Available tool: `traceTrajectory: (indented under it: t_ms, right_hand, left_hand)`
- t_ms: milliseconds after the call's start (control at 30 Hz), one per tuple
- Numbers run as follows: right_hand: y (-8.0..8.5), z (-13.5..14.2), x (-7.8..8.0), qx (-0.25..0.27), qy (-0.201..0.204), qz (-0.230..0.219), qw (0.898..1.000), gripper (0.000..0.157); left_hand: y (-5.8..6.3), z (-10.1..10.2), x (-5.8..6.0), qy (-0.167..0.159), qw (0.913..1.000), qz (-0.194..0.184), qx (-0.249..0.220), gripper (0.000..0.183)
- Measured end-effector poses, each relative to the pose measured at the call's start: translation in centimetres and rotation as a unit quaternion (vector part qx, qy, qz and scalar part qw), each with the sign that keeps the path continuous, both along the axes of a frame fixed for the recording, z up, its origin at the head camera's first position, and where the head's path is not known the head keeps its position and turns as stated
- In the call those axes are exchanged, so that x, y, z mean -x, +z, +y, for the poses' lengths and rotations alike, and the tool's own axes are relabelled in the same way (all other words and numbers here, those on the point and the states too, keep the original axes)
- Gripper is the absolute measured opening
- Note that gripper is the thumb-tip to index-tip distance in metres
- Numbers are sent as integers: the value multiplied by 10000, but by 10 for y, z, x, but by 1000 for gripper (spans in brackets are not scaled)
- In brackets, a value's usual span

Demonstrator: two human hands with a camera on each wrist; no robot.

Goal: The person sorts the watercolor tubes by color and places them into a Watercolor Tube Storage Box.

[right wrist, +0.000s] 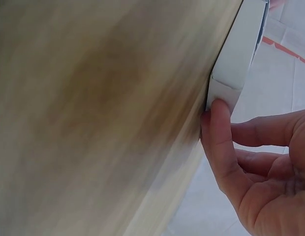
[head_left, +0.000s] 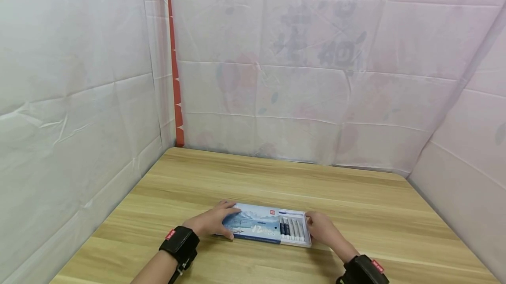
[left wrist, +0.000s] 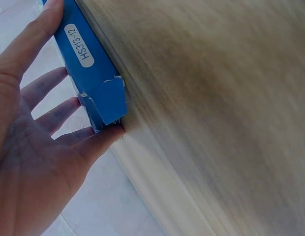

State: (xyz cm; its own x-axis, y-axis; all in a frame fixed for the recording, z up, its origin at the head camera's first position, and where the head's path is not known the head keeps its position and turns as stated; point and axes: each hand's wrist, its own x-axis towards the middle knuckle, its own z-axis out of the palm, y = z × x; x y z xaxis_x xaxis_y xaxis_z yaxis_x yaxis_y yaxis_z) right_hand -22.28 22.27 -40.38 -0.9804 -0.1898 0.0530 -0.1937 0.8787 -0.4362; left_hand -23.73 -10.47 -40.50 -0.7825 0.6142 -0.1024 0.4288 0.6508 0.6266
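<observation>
A flat box of paint tubes lies on the wooden table in the head view, its tray partly out of its sleeve. The blue sleeve (head_left: 254, 224) carries a mountain picture. My left hand (head_left: 211, 222) grips the sleeve's left end, thumb on the near side and fingers spread over the far side. In the left wrist view that end is a torn blue flap (left wrist: 111, 101). The white tray (right wrist: 239, 49) sticks out to the right, showing several tubes (head_left: 291, 229) and a thin blue brush (head_left: 288, 213). My right hand (head_left: 321, 229) pinches the tray's right end.
The wooden table (head_left: 189, 178) stretches around the box to its back edge. Pale creased sheets (head_left: 300, 81) hang behind it and on both sides. A red strip (head_left: 175, 77) runs down the back left corner. Each wrist wears a black strapped device (head_left: 181, 244).
</observation>
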Motion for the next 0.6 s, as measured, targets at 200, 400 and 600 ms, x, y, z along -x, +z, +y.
traceTrajectory:
  t_ms: [200,400,600]
  right_hand:
    - [0,-1,0,-48,8,49,10000,24]
    - [-1,-1,0,-74,-13,11,10000,25]
    - [-2,-1,1,82,-21,-51,10000,26]
  left_hand:
    - [0,0,1,4,10000,26,27,71]
    - [0,0,1,-11,10000,64,61,71]
    - [1,-1,1,-42,9999,81,79,71]
